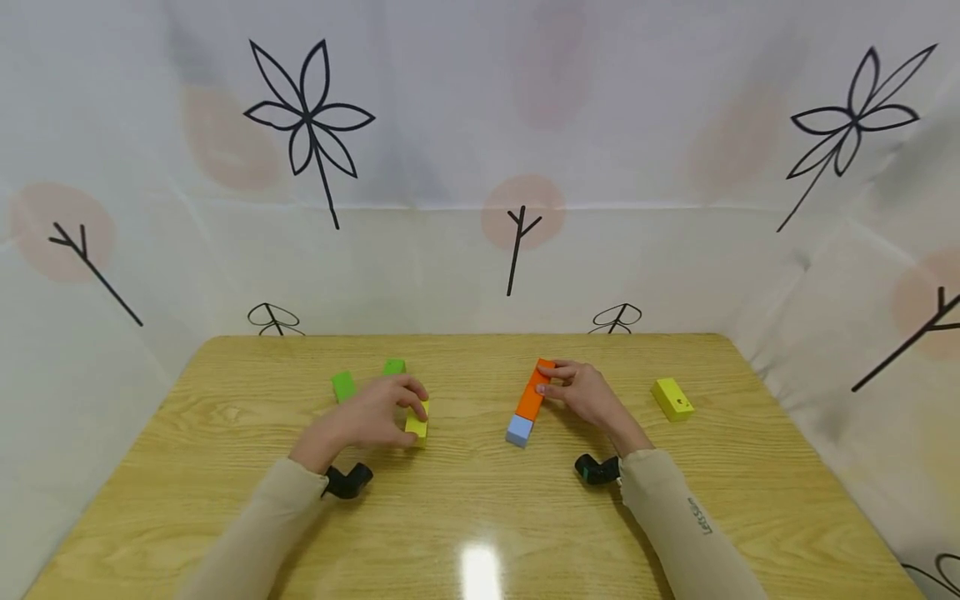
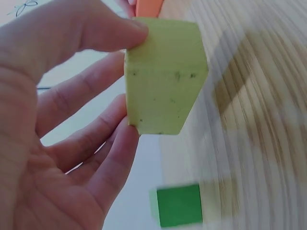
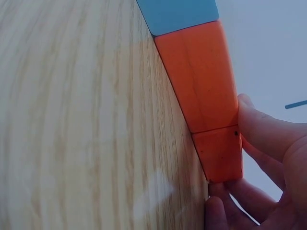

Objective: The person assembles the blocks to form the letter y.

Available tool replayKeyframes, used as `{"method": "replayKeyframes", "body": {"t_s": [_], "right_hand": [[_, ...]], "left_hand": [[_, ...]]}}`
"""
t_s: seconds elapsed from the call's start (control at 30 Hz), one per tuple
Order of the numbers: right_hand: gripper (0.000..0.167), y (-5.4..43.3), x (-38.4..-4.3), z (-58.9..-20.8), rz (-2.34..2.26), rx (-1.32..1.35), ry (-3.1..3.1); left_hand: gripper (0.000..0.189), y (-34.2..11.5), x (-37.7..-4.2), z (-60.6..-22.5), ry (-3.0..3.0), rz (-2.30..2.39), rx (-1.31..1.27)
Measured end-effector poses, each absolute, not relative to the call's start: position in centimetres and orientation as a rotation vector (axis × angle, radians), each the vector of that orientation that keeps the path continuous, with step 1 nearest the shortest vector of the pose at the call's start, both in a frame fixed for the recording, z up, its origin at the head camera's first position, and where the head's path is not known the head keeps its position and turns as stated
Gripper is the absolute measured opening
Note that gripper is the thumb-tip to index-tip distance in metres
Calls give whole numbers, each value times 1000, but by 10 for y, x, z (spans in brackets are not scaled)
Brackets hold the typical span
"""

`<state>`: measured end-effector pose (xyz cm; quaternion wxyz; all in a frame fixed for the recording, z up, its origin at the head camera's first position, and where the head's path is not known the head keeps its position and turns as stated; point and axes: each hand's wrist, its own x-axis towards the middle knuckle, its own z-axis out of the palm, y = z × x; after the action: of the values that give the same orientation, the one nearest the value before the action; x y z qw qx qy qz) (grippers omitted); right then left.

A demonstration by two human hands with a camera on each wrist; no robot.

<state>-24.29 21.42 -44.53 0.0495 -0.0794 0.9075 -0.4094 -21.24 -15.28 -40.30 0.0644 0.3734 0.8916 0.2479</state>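
My left hand pinches a yellow block between thumb and fingertips. In the left wrist view, the block's shadow falls on the wood to one side of it. To the right, two orange blocks lie end to end in a slanting row, with a light blue block touching their near end. My right hand grips the far orange block, its thumb at the side near the joint and its fingers around the far end. Two green blocks, one nearer and one farther, lie beyond the left hand.
Another yellow block with small dark marks lies to the right of the right hand. Everything is on a wooden table. A white patterned cloth hangs behind the table and along its sides. Black wrist cameras hang by both sleeves.
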Motion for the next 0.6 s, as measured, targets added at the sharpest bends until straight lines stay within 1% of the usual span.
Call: {"method": "replayKeyframes", "body": {"t_s": [0.33,0.47,0.6], "right_hand": [[47,213,-243,-445,-1255,-225,2757],[47,213,-243,-445,-1251,-226,2757],[46,213,-242,-445,-1258,-225,2751]], "left_hand": [[14,-112,-219,-414,2780,826,1132],[16,-95,-218,-420,2842,926,1024],[18,-80,-214,-424,2855,1029,850]]}}
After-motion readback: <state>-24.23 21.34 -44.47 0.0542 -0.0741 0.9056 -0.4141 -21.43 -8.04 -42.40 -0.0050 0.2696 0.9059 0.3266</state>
